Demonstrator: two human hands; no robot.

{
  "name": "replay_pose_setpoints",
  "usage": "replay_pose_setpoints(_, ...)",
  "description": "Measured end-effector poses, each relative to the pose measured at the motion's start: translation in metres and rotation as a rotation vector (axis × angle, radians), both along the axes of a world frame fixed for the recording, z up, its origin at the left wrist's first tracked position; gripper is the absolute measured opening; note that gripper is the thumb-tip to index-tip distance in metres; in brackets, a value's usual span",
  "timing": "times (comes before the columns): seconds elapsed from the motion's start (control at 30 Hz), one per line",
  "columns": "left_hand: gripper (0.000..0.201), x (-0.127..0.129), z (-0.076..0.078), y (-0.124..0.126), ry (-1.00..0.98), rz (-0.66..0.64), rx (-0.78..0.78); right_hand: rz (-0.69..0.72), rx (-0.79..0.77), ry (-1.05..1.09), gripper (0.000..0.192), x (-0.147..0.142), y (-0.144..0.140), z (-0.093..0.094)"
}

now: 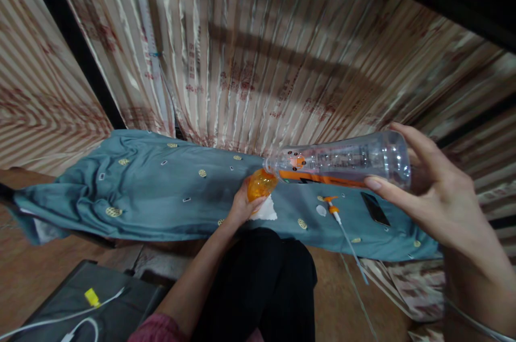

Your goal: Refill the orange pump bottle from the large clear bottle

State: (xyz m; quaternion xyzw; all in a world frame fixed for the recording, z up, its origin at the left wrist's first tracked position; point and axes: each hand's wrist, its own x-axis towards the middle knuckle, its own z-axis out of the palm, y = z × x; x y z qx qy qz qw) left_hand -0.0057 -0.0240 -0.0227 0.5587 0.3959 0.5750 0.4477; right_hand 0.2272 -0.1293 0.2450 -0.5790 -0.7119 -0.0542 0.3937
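Note:
My right hand (pixel 439 191) grips the base end of a large clear plastic bottle (pixel 342 156) with an orange label, tipped almost flat. Its mouth meets the top of a small orange bottle (pixel 261 185); whether liquid is flowing between them I cannot make out. My left hand (pixel 242 205) is wrapped round the orange bottle, steadying it above a white paper tissue (pixel 266 208). To the right on the cloth lies an orange-and-white pump dispenser top (pixel 334 208) with a long tube, beside a small clear round cap (pixel 321 210).
A teal cloth (pixel 157 186) with pineapple prints covers the long surface. A black phone (pixel 374 208) lies at its right. Striped curtains (pixel 242 62) hang behind. At lower left, a dark box (pixel 84 299) bears white cables and a yellow tag (pixel 92 297).

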Motion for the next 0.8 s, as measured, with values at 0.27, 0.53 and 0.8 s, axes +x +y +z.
replay_pose_setpoints(0.27, 0.072, 0.001, -0.006, 0.001, -0.011, -0.001, -0.011, -0.054, -0.007, -0.053, 0.085, 0.001, 0.007, 0.008)
replay_pose_setpoints(0.53, 0.07, 0.001, -0.003, 0.001, 0.002, 0.009, 0.015, 0.021, 0.0, -0.056, 0.082, 0.003, 0.016, 0.013)
replay_pose_setpoints(0.8, 0.069, 0.001, -0.003, 0.002, -0.014, 0.004, 0.012, -0.023, -0.012, -0.033, 0.076, -0.003, 0.018, 0.019)
